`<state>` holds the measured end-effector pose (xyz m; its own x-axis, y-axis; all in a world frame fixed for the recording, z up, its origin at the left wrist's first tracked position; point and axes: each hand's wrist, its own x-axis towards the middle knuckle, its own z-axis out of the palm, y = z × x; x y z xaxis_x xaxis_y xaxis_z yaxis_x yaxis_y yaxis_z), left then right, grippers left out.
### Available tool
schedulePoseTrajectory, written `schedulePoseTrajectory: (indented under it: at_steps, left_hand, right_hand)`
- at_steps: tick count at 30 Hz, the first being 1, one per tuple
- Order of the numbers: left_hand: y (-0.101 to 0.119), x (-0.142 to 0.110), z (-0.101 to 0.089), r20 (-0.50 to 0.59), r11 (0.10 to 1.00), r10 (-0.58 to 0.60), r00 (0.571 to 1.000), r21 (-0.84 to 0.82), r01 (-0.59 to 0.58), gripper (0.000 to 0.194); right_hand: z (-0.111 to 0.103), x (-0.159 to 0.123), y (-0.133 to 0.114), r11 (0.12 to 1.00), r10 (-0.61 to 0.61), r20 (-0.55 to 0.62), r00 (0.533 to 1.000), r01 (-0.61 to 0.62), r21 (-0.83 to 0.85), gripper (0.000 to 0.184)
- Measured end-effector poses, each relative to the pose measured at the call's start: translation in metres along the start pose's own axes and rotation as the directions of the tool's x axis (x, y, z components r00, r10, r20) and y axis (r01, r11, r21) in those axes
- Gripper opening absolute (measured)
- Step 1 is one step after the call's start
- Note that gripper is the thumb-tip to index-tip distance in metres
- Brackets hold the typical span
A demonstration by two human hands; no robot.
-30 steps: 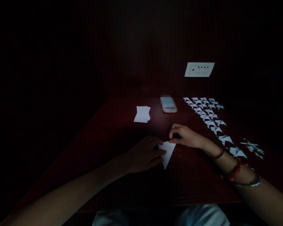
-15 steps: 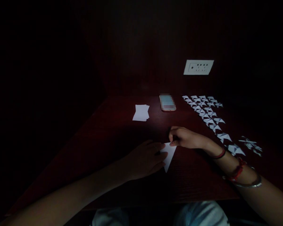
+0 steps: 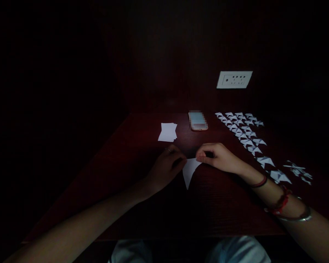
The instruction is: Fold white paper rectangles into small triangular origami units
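A white triangle of folded paper [image 3: 191,171] is held between my two hands, one point hanging toward me. My left hand [image 3: 166,166] pinches its upper left corner between thumb and fingers. At the upper right corner, my right hand [image 3: 216,157] grips the paper the same way, thumb in front. Beyond my hands lies a small stack of white paper sheets [image 3: 167,132]. To the right, rows of folded white paper pieces [image 3: 245,137] run from the back of the table toward my right forearm.
A phone [image 3: 198,120] with a blurred screen lies behind the hands on the dark red table [image 3: 120,146]. Thin white paper scraps [image 3: 297,171] are heaped at the right. A socket plate [image 3: 234,79] is on the back wall.
My left hand was lying flat with fingers over the paper; it has moved up and now pinches the left corner. The paper has been lifted and turned slightly.
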<state>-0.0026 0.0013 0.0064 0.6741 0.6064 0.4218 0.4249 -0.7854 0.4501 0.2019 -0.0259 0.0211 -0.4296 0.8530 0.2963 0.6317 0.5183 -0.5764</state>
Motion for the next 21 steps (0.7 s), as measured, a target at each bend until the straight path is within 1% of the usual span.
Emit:
schedulePoseTrajectory:
  at_steps: [4,7,10,12,14,17,21]
  left_hand:
    - [0.002,0.0,0.003,-0.046,1.0,0.011,0.999,-0.017,-0.012,0.012]
    - [0.003,-0.001,0.007,-0.089,0.998,0.045,0.995,-0.034,-0.048,0.009]
    - [0.005,-0.001,0.01,-0.124,0.995,0.082,0.989,-0.05,-0.088,0.008]
    - [0.006,-0.001,0.01,-0.135,0.992,0.103,0.986,-0.053,-0.111,0.009]
    - [0.007,-0.002,0.007,-0.135,0.99,0.121,0.983,-0.052,-0.129,0.01]
    - [0.006,-0.002,0.0,-0.144,0.989,0.134,0.98,-0.05,-0.142,0.01]
    - [0.0,-0.002,-0.007,-0.155,0.99,0.113,0.981,-0.067,-0.125,0.01]
  right_hand:
    - [0.006,-0.001,-0.007,0.998,-0.052,-0.027,0.998,0.051,-0.03,0.008]
    - [0.014,0.0,-0.013,0.993,-0.107,-0.05,0.993,0.105,-0.05,0.009]
    - [0.02,0.001,-0.019,0.991,-0.115,-0.068,0.991,0.11,-0.073,0.008]
    - [0.021,0.001,-0.022,0.99,-0.112,-0.064,0.992,0.106,-0.088,0.006]
    - [0.018,0.001,-0.021,0.99,-0.116,-0.034,0.993,0.113,-0.085,0.006]
    - [0.006,-0.001,-0.014,0.991,-0.117,0.019,0.993,0.118,-0.067,0.008]
    - [-0.009,-0.004,-0.001,0.99,-0.114,0.071,0.991,0.12,-0.079,0.009]
